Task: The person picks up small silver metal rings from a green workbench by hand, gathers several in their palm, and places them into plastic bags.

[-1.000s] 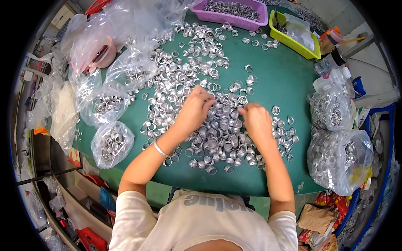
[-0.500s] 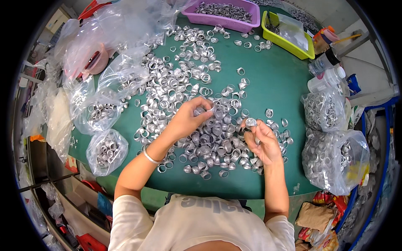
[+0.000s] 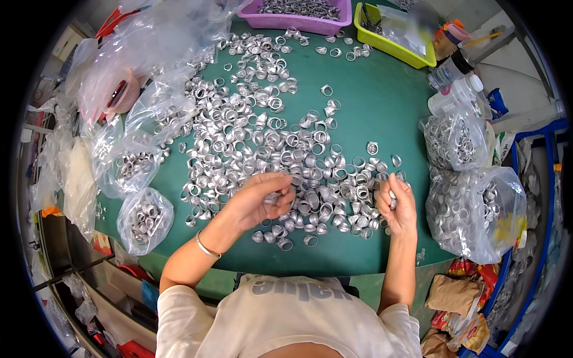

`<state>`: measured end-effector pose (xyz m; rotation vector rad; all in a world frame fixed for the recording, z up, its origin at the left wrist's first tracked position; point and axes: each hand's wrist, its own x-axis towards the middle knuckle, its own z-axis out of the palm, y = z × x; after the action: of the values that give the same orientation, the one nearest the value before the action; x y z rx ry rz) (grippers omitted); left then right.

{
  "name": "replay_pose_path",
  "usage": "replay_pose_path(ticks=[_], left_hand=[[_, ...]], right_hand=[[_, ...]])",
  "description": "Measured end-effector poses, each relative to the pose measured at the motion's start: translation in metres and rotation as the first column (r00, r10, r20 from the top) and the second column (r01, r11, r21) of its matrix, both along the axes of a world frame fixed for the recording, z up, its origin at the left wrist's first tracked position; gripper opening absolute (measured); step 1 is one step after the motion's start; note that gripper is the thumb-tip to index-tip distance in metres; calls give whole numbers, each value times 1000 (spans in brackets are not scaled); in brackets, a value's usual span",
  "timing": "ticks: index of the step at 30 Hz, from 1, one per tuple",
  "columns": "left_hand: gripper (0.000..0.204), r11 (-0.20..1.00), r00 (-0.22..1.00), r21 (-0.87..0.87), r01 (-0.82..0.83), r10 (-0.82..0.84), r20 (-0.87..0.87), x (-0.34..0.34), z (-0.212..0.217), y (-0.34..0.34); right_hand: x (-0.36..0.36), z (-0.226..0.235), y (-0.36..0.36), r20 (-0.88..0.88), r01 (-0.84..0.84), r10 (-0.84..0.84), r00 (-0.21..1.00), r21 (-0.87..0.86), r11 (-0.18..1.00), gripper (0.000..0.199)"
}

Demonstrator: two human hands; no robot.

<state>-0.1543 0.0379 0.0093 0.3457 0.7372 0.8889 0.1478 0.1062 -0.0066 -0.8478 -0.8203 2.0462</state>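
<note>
A wide heap of small silver metal rings (image 3: pixel 268 143) covers the green table (image 3: pixel 370 101). My left hand (image 3: pixel 259 200), with a thin bracelet at the wrist, hovers over the near edge of the heap, its fingers curled around a silver ring (image 3: pixel 271 197). My right hand (image 3: pixel 399 206) is raised at the heap's right edge and pinches another silver ring (image 3: pixel 391 194) between thumb and fingers. Loose rings lie directly under and between both hands.
Clear plastic bags of rings (image 3: pixel 143 218) lie at the left, and two fuller bags (image 3: pixel 477 206) at the right. A purple tray (image 3: pixel 301 15) and a yellow-green tray (image 3: pixel 394 30) stand at the back. Bottles (image 3: pixel 453 95) stand at the right.
Both hands lifted off the heap, each picking up a ring. My left hand drew back toward my body and my right hand shifted right, to the heap's edge.
</note>
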Motion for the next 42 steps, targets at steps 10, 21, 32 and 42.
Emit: replay_pose_path(ticks=[10, 21, 32, 42], left_hand=[[25, 553, 169, 494, 671, 535, -828, 59, -1, 36], [11, 386, -57, 131, 913, 440, -896, 72, -2, 57], [21, 973, 962, 93, 213, -192, -191, 38, 15, 61], [5, 835, 616, 394, 385, 85, -783, 68, 9, 52]], right_hand=[[-54, 26, -31, 829, -680, -551, 96, 459, 572, 30], [8, 17, -23, -380, 24, -85, 921, -161, 987, 20], [23, 13, -17, -277, 126, -227, 934, -339, 932, 14], [-24, 31, -9, 732, -264, -506, 457, 655, 708, 14]])
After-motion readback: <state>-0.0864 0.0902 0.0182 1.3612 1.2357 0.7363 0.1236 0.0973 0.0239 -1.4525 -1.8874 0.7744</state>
